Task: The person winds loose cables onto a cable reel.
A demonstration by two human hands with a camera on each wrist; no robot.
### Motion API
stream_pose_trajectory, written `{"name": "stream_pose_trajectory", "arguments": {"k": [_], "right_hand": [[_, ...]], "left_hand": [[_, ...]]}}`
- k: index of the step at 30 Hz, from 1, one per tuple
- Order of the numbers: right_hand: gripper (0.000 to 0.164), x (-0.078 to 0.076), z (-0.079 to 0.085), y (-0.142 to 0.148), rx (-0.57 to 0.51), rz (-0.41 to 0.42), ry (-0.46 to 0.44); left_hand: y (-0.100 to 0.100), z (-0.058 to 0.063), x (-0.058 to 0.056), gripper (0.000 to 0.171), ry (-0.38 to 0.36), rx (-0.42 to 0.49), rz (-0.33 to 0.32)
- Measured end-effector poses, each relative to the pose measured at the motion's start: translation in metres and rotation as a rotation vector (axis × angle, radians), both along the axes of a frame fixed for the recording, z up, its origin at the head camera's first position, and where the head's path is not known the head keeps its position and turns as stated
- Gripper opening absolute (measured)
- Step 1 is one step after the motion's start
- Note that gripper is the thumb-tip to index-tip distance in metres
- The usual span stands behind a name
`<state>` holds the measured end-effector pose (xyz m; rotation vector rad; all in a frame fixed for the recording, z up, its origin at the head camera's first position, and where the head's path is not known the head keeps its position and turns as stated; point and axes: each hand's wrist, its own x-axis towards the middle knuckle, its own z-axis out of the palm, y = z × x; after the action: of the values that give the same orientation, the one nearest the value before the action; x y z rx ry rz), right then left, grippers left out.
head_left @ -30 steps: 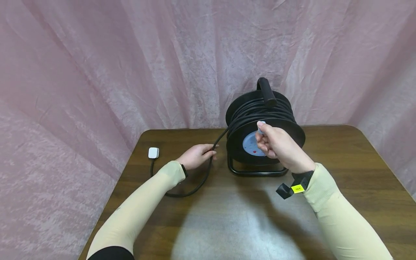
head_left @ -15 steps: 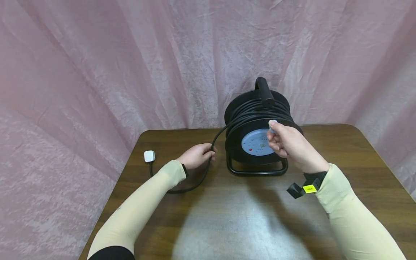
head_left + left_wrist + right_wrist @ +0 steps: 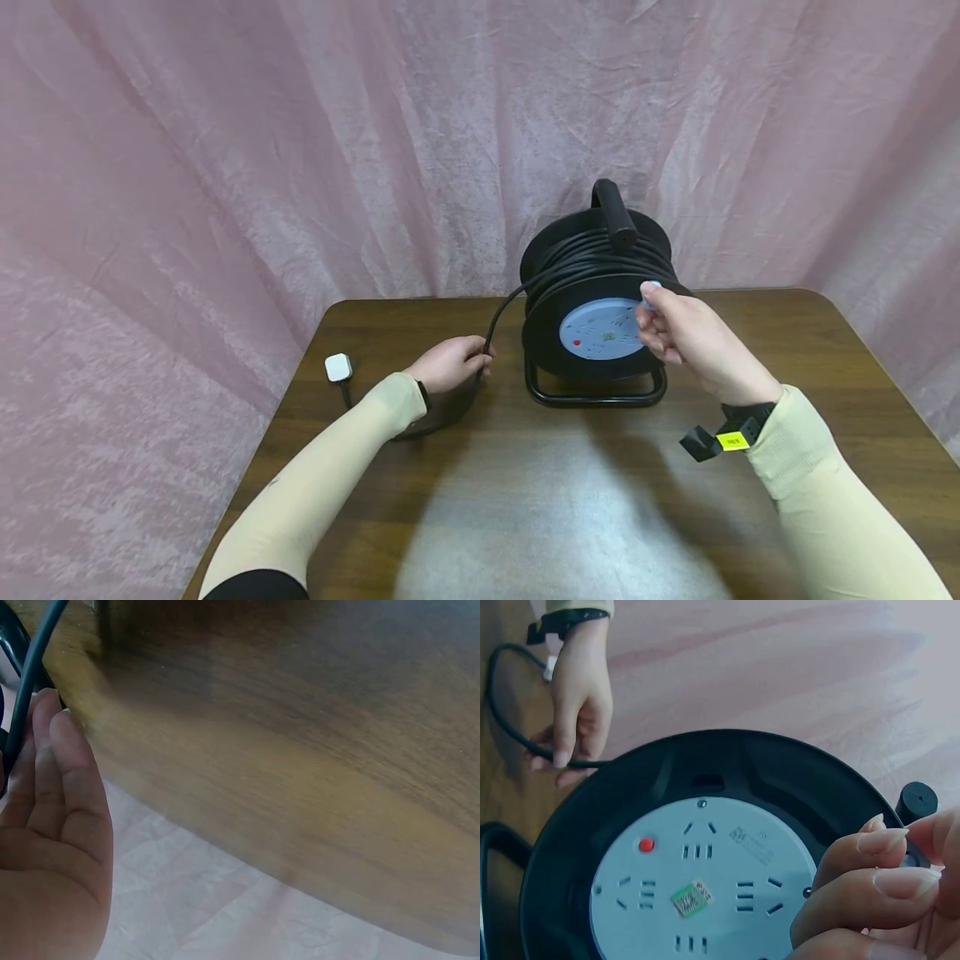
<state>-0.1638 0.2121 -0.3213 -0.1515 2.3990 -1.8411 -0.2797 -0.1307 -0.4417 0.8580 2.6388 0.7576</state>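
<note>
A black cable reel (image 3: 542, 350) stands on its tubular frame, wound with several turns of cable. My right hand (image 3: 693, 342) pinches a small light-blue knob (image 3: 652, 286) at the upper right of the reel's front disc; most of the knob is covered by fingers. My left hand (image 3: 450, 364), left of the reel, holds the black cable (image 3: 496, 317) between thumb and fingers where it leaves the drum. In the right wrist view, the pale socket panel (image 3: 727, 862) has a red button (image 3: 646, 844) and a small sticker. From the left hand the cable loops back to a white plug (image 3: 338, 367).
Over the drum arches a black carrying handle (image 3: 618, 221). The wooden table (image 3: 525, 500) has rounded back corners, and a pink curtain (image 3: 420, 150) hangs close behind it. The reel's tubular foot (image 3: 596, 400) rests on the tabletop.
My right hand has moved right with the knob, and the disc has turned clockwise, its red button shifting left. The plug has slid left and nearer. The left hand has barely moved.
</note>
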Motion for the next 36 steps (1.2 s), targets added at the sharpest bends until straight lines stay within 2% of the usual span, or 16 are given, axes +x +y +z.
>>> {"name": "stream_pose_trajectory", "arguments": {"k": [6, 12, 17, 22, 27, 31, 36], "right_hand": [[0.066, 0.004, -0.002, 0.01, 0.096, -0.059, 0.002], [0.064, 0.007, -0.008, 0.021, 0.166, -0.152, 0.012], [0.065, 0.01, -0.012, 0.027, 0.261, -0.196, 0.047], [0.069, 0.013, -0.017, 0.03, 0.353, -0.247, 0.069], [0.069, 0.014, -0.027, 0.038, 0.408, -0.239, 0.064], [0.067, 0.015, -0.037, 0.047, 0.447, -0.213, 0.054], [0.066, 0.014, -0.049, 0.053, 0.44, -0.204, 0.016]], "left_hand": [[-0.002, 0.0, 0.0, 0.026, 0.004, 0.017, -0.003], [0.001, 0.001, -0.001, 0.024, 0.032, 0.022, -0.001], [0.005, 0.003, -0.003, 0.023, 0.063, 0.02, 0.003], [0.005, 0.005, -0.001, 0.024, 0.051, -0.003, 0.007], [-0.001, 0.001, 0.001, 0.026, 0.017, -0.044, 0.022], [-0.001, 0.001, -0.001, 0.026, 0.057, -0.051, 0.004], [0.003, 0.008, -0.003, 0.022, 0.111, -0.05, 0.008]]}}
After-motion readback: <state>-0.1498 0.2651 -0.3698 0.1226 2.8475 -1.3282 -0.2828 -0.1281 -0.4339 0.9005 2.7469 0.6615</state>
